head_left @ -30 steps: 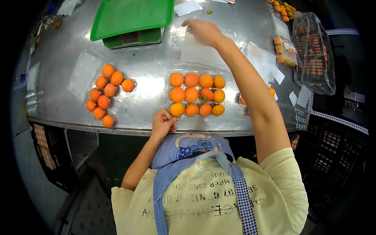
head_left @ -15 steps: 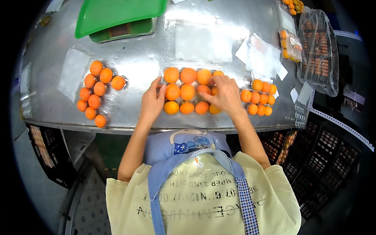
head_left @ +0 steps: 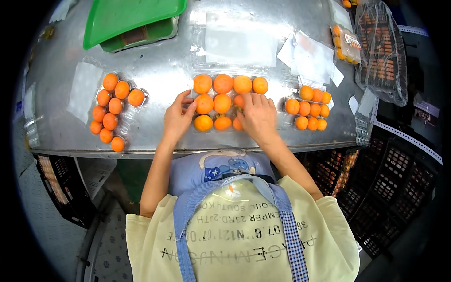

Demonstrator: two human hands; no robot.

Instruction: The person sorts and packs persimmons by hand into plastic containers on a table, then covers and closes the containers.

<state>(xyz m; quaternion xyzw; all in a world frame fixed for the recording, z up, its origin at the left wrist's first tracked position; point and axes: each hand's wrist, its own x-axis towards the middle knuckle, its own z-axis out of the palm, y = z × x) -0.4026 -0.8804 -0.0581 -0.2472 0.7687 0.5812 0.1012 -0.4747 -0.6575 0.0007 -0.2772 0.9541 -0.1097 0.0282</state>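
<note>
The bare left hand (head_left: 176,120) is held at the left side of the round orange fruit (head_left: 222,104), which are set in rows in the shallow clear plastic tray (head_left: 235,71) at the middle of the long grey metal tabletop (head_left: 155,136). Its grip is spread, the thumb parted from the fingers; the left end of the middle row is almost or just reached by the thumb (whether contact is made cannot be told). The bare right hand (head_left: 259,117) is laid over the right part of the middle and near rows, with its back turned up and its fingers pointed toward the far side. A fruit in the middle row is partly covered by the fingers, but whether anything is pinched by this grip cannot be told.

One second ago, the right hand was stretched far across to the flat clear plastic lid (head_left: 200,40) and the rectangular white paper sheet (head_left: 240,44) lying in it, while the left was placed at the near left corner of the tray. Half a second ago, both had been brought to the tray. Since then, the right hand has been shifted left and nearer: the right end of the far row, then partly covered, is now fully seen.
</note>
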